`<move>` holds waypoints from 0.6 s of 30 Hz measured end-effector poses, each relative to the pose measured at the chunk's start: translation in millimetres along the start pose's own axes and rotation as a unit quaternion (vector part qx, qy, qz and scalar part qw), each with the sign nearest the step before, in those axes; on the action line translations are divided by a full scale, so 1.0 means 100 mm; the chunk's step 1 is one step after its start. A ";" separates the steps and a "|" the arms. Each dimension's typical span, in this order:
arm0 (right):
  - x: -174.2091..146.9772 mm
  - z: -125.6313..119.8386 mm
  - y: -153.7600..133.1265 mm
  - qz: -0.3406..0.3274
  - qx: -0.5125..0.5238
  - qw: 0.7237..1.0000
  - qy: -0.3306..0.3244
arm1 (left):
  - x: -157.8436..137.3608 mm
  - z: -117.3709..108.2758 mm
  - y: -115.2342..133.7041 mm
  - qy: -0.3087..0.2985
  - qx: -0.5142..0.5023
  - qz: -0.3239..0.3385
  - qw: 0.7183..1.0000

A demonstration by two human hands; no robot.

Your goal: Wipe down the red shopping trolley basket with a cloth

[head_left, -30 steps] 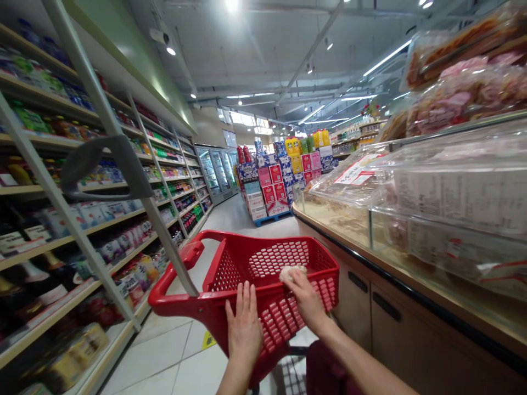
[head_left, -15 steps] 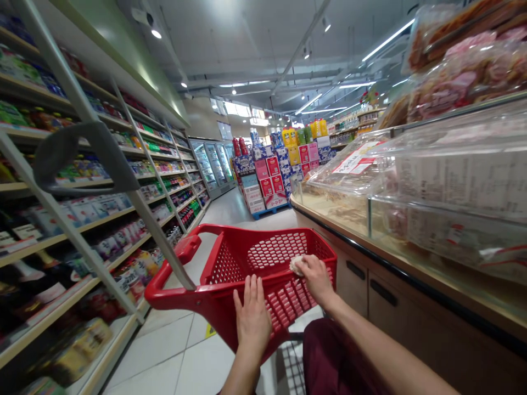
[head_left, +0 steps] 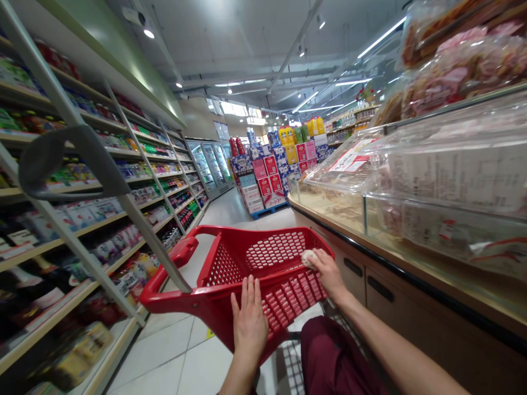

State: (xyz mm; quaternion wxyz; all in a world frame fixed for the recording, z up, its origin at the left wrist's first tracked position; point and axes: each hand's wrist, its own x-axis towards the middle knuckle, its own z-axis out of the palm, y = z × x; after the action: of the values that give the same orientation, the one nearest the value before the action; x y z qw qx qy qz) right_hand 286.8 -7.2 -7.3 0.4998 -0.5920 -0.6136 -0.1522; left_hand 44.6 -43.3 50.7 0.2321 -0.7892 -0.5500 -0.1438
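Observation:
A red plastic shopping basket (head_left: 214, 299) with a perforated wall and a long grey pull handle (head_left: 115, 186) stands before me, its handle slanting up to the left. My left hand (head_left: 250, 318) lies flat against the basket's near side, fingers stretched out and pointing up. My right hand (head_left: 328, 272) is closed on a crumpled whitish cloth (head_left: 308, 258), which touches the near rim close to the right corner. The fingertips of the right hand are partly hidden by the cloth.
Shelves of drinks and packaged goods (head_left: 115, 200) run along the left. A wooden display counter (head_left: 354, 247) with clear covers and bagged food is close on the right. Ahead, stacked cartons (head_left: 267, 184) stand on a blue pallet (head_left: 269, 211), with glass-door fridges (head_left: 209, 162) behind.
My right hand and the cloth have slid right along the basket's near rim toward the corner. The left hand stays flat on the side. The view has shifted slightly.

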 end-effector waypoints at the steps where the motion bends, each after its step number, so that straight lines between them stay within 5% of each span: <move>1: 0.00 -0.03 0.05 0.032 -0.011 0.999 0.016 | 0.01 0.00 0.02 0.001 -0.004 -0.007 1.000; 3: -0.01 -0.06 0.07 0.052 -0.015 0.998 0.027 | 0.03 0.00 0.10 0.000 -0.013 -0.018 1.000; 8: -0.03 -0.03 -0.08 -0.051 0.037 0.997 -0.045 | 0.08 0.00 0.30 -0.028 -0.033 0.010 0.999; 14: -0.02 -0.11 0.10 0.062 -0.005 0.998 0.009 | 0.09 0.02 0.32 -0.054 -0.030 0.003 0.998; 18: -0.07 -0.05 -0.05 -0.018 0.031 0.998 -0.052 | 0.07 0.00 0.32 -0.055 -0.025 -0.006 0.998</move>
State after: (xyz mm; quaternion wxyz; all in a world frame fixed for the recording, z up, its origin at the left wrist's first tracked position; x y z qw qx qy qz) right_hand 283.4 -16.4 -8.4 0.4828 -0.5722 -0.6536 -0.1112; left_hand 76.7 -46.6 47.2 0.1811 -0.7984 -0.5625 -0.1155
